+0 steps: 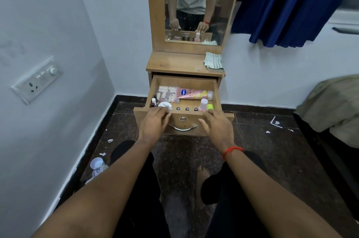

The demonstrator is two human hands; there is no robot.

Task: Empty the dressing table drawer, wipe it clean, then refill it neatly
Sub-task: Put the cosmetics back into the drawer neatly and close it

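Hands (155, 123) at open drawer (153, 90); cosmetics (194, 94) inside

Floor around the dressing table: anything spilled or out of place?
Yes. White paper scraps litter the dark floor right of the drawer, more lie to the left, and a plastic bottle lies tipped against the left wall.

Bare forearms, a red thread bracelet (232, 151) on the right wrist, black trousers (139, 189).

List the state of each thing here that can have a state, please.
Wooden drawer: pulled open, still filled.
Pink lotion tube: lying flat, capped.
Checked folded cloth: resting unused on the tabletop.
Left hand: open, on the drawer front.
Right hand: open, on the drawer front.
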